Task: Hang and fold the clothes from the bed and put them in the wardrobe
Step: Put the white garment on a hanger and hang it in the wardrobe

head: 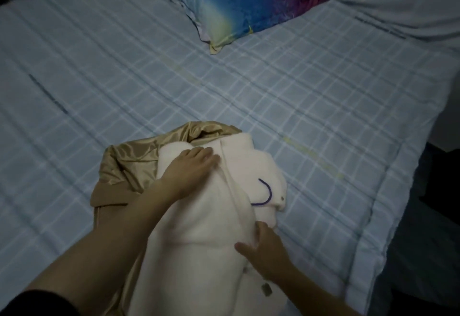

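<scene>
Where the room is dim, a wide bed (249, 86) with a pale blue checked sheet carries a blue-and-purple printed pillow (258, 4) far up. Near the front edge lies a cream fleece jacket (199, 236) on a shiny gold satin garment (134, 156). The left hand (191, 168) presses flat, its grip released; the right hand (263, 248) pinches the jacket's front edge.

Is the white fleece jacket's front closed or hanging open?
Closed, as far as visible: the white fleece jacket has its front edges meeting along the placket, left hand pressing flat beside it.
</scene>
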A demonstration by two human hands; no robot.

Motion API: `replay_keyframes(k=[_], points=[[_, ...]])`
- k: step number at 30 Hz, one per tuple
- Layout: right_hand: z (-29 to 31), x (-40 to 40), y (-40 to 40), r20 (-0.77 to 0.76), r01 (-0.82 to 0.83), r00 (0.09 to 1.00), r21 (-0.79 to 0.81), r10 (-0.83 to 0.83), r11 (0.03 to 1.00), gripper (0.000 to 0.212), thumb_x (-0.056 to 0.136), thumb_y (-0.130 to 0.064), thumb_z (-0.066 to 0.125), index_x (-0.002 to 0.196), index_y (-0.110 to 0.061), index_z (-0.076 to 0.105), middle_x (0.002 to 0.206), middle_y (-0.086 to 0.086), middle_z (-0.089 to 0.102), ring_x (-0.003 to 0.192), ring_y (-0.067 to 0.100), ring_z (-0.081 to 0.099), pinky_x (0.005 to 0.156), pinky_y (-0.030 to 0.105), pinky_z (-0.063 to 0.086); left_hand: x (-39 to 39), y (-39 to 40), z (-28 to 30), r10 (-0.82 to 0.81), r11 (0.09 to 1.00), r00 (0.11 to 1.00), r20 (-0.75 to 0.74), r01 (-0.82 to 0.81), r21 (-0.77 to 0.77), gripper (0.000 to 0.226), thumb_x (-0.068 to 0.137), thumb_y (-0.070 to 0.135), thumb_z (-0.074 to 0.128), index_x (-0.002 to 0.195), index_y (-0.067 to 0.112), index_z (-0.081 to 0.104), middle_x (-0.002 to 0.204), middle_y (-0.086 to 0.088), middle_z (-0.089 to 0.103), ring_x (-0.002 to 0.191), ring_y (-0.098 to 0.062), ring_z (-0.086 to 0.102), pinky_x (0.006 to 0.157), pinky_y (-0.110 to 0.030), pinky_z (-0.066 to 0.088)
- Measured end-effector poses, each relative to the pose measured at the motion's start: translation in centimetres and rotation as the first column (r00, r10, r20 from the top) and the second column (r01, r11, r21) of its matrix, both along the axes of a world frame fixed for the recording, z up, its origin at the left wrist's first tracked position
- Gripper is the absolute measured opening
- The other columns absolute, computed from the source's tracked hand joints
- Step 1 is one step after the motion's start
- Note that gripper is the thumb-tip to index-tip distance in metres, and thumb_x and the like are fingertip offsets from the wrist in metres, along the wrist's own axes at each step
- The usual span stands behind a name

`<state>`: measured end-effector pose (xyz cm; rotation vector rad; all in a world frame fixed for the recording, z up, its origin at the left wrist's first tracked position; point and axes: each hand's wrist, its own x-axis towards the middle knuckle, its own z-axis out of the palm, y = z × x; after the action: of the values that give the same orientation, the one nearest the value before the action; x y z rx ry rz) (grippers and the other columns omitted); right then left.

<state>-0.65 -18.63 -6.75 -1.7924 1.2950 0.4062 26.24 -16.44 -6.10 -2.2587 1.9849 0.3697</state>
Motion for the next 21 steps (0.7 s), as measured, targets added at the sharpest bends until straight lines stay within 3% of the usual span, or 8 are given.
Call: replay_keyframes(k=[3,5,8,10,12,15,17,21], points=[[-1.1,1.1,0.9,-0.02,0.029,0.999,-0.037,-0.029,0.999,0.077,0.074,-0.048,0.076,0.132,-0.011,0.042,0.131,0.005,0.051,0.121,0.021,0.048,0.1,0.029,0.039,1.0,-0.3,-1.2,-0.128,0.991,0.991,0.049,0.126,0.037,0.056,0.098,0.024,0.024,0.154,0.029,0.018,0.164,-0.006,0.013,0.146,-0.029,0.023,0.114,-0.044,0.026],[-1.7,1.6,1.3,-0.051,0.048,0.997,-0.056,-0.051,0.997,0.079,0.074,-0.046,0.076,0.134,-0.009,0.04,0.132,0.006,0.049,0.123,0.021,0.047,0.1,0.027,0.038,1.2,-0.8,-1.3,-0.243,0.97,0.967,0.078,0.24,0.037,0.06,0.095,0.026,0.012,0.154,0.032,0.021,0.165,-0.002,0.011,0.149,-0.029,0.018,0.116,-0.048,0.021],[-2.3,1.9,1.7,-0.074,0.071,0.994,-0.08,-0.076,0.994,0.083,0.074,-0.044,0.077,0.136,-0.005,0.037,0.136,0.008,0.048,0.126,0.023,0.046,0.101,0.028,0.037,1.2,-1.9,-1.1,-0.318,0.948,0.939,0.133,0.314,0.048,0.055,0.095,0.026,0.014,0.143,0.031,0.04,0.158,0.001,0.031,0.15,-0.026,0.018,0.119,-0.053,0.01],[-2.6,2.0,1.7,-0.063,0.098,0.992,-0.1,-0.105,0.99,0.082,0.074,-0.042,0.078,0.135,-0.005,0.037,0.136,0.01,0.049,0.126,0.023,0.046,0.102,0.029,0.037,1.0,-2.2,-1.0,-0.306,0.952,0.941,0.141,0.306,0.026,0.047,0.094,0.021,0.021,0.13,0.027,0.051,0.135,0.0,0.051,0.141,-0.024,0.033,0.12,-0.053,0.004],[-2.7,2.0,2.0,-0.085,0.054,0.994,-0.116,-0.064,0.992,0.083,0.081,-0.043,0.071,0.141,-0.003,0.031,0.146,0.013,0.041,0.136,0.022,0.038,0.108,0.027,0.029,0.9,-1.9,-0.7,-0.295,0.954,0.945,0.142,0.299,-0.006,0.037,0.093,0.017,0.029,0.118,0.023,0.057,0.113,0.0,0.058,0.124,-0.023,0.046,0.121,-0.052,0.006],[-2.6,1.8,2.7,-0.079,-0.014,0.997,-0.167,0.001,0.986,0.079,0.089,-0.042,0.062,0.146,-0.001,0.025,0.151,0.011,0.033,0.141,0.019,0.03,0.111,0.024,0.021,1.3,-0.9,-0.1,-0.294,0.951,0.943,0.156,0.305,-0.051,0.033,0.088,0.015,0.035,0.105,0.021,0.062,0.103,0.0,0.061,0.11,-0.024,0.054,0.118,-0.049,0.017],[-1.8,1.8,3.2,-0.015,-0.026,1.0,-0.224,0.023,0.974,0.071,0.087,-0.035,0.065,0.139,0.002,0.033,0.141,0.016,0.04,0.134,0.023,0.037,0.107,0.027,0.025,1.7,-0.2,0.6,-0.298,0.946,0.942,0.153,0.313,-0.087,0.03,0.086,0.014,0.041,0.103,0.02,0.065,0.101,0.001,0.063,0.108,-0.024,0.056,0.117,-0.049,0.024],[0.6,0.9,2.7,0.19,0.07,0.982,-0.333,-0.006,0.94,0.046,0.069,-0.013,0.076,0.106,-0.002,0.051,0.105,0.011,0.051,0.101,0.032,0.053,0.087,0.034,0.038,2.1,1.4,2.5,-0.283,0.935,0.952,0.118,0.301,-0.187,0.034,0.083,0.014,0.043,0.105,0.018,0.069,0.098,0.0,0.066,0.11,-0.024,0.06,0.115,-0.049,0.032]])
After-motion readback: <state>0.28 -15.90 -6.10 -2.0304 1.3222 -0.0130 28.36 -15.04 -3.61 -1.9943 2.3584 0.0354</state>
